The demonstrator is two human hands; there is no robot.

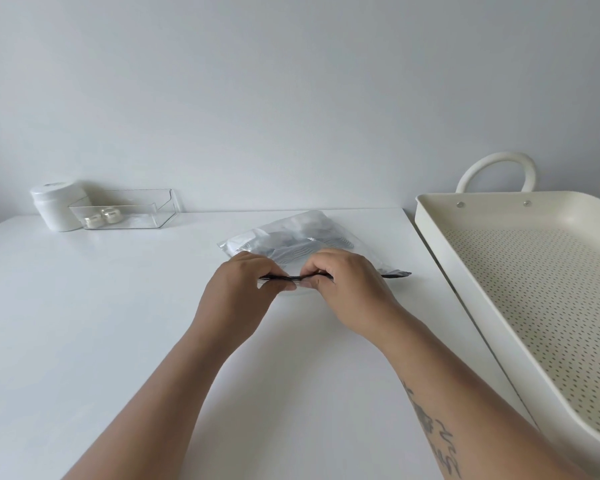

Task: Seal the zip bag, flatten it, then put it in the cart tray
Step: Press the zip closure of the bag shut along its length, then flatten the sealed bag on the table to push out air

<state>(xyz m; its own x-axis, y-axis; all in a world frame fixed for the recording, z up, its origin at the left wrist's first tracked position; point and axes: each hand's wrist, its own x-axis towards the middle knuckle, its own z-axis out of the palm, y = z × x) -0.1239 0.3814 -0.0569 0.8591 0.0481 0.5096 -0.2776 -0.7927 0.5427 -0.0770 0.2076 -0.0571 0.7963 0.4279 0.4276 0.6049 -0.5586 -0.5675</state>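
a person's left hand (pixel 246 278) and right hand (pixel 347 282) pinch the dark zip strip (pixel 394 274) of a clear zip bag (pixel 291 237) lying on a white table (pixel 101 323), toward its far right corner and just short of the right edge. both hands are closed on the strip near its middle, thumbs underneath and fingers on top, nearly touching each other; the strip's right end pokes out past the right hand, and whether that stretch is already shut cannot be told. the bag looks like thin, glossy film, crinkled and slightly puffed, with something grey and soft-looking folded inside; it is probably light and limp, likely to sag if lifted by one corner and to slide on the smooth tabletop when pressed. the stiffer zip strip seems the surest place to grip for sealing, and flat palms on the broad face would suit pressing out the air. beside the table's right edge stands the cream cart tray (pixel 426 223), apparently metal, with rounded corners, a perforated floor and a looped handle (pixel 496 161) at its far end; nothing lies in the part that shows. at the table's far left corner sit a white lidded jar (pixel 54 209) and a clear plastic bin (pixel 153 209) holding two small pale pots (pixel 103 218). sealing appears under way; flattening and moving are not yet done.
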